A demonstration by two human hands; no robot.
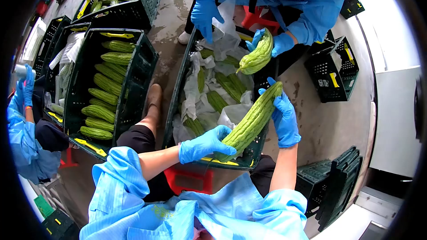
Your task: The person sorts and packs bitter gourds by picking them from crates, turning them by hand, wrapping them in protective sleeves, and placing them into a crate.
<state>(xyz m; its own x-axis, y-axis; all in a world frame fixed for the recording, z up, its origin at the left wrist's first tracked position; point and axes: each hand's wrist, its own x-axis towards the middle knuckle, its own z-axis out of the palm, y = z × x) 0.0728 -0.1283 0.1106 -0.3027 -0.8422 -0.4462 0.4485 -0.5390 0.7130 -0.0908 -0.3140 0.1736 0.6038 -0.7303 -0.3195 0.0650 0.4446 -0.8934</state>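
Note:
A long green bitter melon (250, 123) is held slantwise over the crate in front of me. My left hand (207, 144), in a blue glove, grips its lower end. Around its upper end my gloved right hand (283, 114) is closed, the fingers partly hidden behind it. Below lies a dark green crate (178, 102) lined with white crumpled paper (192, 73), where several more bitter melons (217, 101) rest. Across the crate, a co-worker's gloved hands hold a shorter, paler bitter melon (258, 54), close to the top of mine.
To the left stands a crate (133, 75) with bitter melons laid in a row. Behind it is another crate (149, 6) of melons. A second co-worker (27, 129) sits at far left. Folded crates (340, 186) lean at right. My red stool (191, 180) is beneath me.

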